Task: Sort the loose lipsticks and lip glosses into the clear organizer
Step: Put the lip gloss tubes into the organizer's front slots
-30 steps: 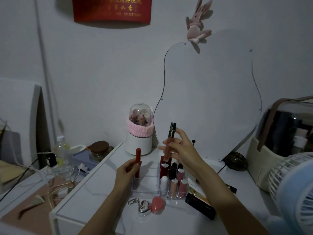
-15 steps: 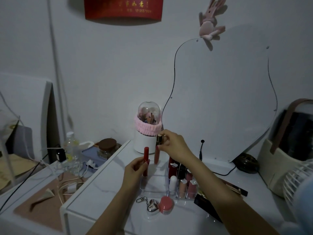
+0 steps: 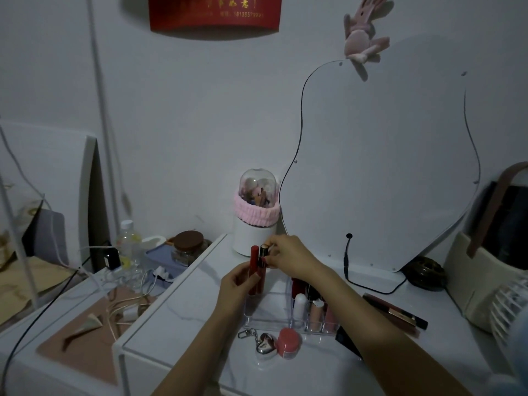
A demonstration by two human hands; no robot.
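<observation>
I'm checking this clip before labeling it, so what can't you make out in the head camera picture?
- Lower ends of the two lip tubes: hidden behind the left hand.
- Back slots of the clear organizer: covered by the right hand and forearm.
- Red banner lettering: cut off by the top edge, blurred.
- Fan: cut off at the right edge.

Mirror [image 3: 380, 167], fan [image 3: 511, 307] (partly visible), keychain [image 3: 264, 342].

White tabletop [image 3: 183, 332], cluttered.
Clear organizer [image 3: 268, 318] below the fingers [image 3: 267, 254]; heart keychain [image 3: 264, 342] and pink jar [image 3: 288, 342] nearer; white canister [image 3: 251, 235] beyond.
</observation>
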